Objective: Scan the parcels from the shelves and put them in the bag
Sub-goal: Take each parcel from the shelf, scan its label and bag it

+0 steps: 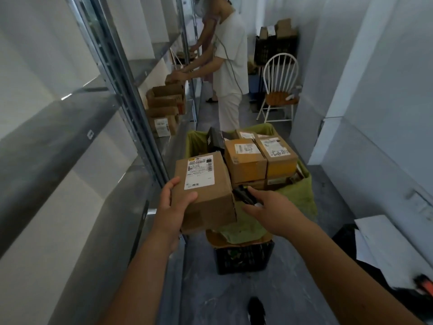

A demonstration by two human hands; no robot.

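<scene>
The parcel [206,191] is held above the near edge of the green bag [297,195], just beside the boxes [260,158] already stacked inside. The left hand [174,207] wraps its near corner, thumb on top. The right hand [269,207] is curled round a dark scanner [243,195], seemingly aimed at the parcel. The white label [200,172] print is unreadable. The aisle is open between the shelves [70,146] and the wall.

Two bare forearms reach in from the bottom edge, with no sleeves, watch or jewellery showing on either. The left hand [174,205] and right hand [269,211] are ungloved, with short nails. Low between the arms, a dark shoe [256,310] shows, blurred.
</scene>
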